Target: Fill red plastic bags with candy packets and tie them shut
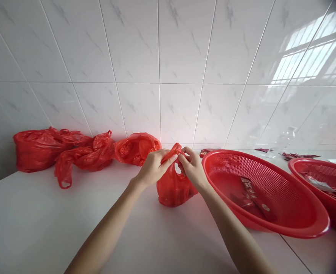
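Note:
A red plastic bag [173, 190] stands on the white counter, its lower part bulging with contents I cannot make out. My left hand [153, 163] pinches the gathered top of the bag from the left. From the right, my right hand [192, 165] has its fingers closed on the bag's handles, close to the left fingertips. A twisted piece of the bag's top pokes up between the two hands. Just behind my left hand lies another red plastic bag [138, 146] with its mouth towards me.
Filled red bags [39, 150] and a crumpled red bag [96, 152] sit along the tiled wall at left. A red basket [284, 190] with several packets stands close at right, a second basket [301, 163] beyond it. A clear bottle [284, 140] is behind them.

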A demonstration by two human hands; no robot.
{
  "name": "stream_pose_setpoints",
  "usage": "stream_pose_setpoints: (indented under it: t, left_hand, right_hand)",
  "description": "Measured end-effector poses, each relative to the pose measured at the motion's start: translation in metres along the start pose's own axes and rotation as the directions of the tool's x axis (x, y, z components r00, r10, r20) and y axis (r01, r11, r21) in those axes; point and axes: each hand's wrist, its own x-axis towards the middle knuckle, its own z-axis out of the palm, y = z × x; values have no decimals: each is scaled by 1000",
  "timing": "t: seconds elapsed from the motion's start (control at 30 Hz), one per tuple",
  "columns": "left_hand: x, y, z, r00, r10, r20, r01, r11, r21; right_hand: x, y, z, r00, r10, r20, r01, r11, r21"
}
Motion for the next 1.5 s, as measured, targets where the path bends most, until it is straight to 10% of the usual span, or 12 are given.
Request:
stream_pose_setpoints:
  t: [0.23, 0.6, 0.73, 1.03, 1.27, 1.5]
  left_hand:
    - [0, -11, -7, 964, -255, -73, 254, 967, -28]
    - [3, -14, -18, 821, -482, 306, 554, 802, -223]
    - [3, -7, -27, 827, -427, 367, 528, 814, -243]
    - [-1, -4, -35, 953, -280, 115, 289, 955, -71]
    - [2, -5, -32, 934, -275, 227, 313, 938, -149]
    - [3, -15, -25, 867, -396, 301, 483, 817, -315]
  right_hand:
    - [-4, -8, -12, 968, -43, 247, 81, 986, -147]
    - [-11, -5, -5, 879, -304, 368, 468, 702, -537]
    - [-11, -4, -4, 924, -266, 276, 380, 728, -571]
    - [-10, -20, -4, 968, 31, 250, 37, 965, -261]
    - [-8, -21, -12, 914, 57, 402, -17, 995, -102]
    - [-11, -11, -4, 974, -124, 190, 159, 971, -180]
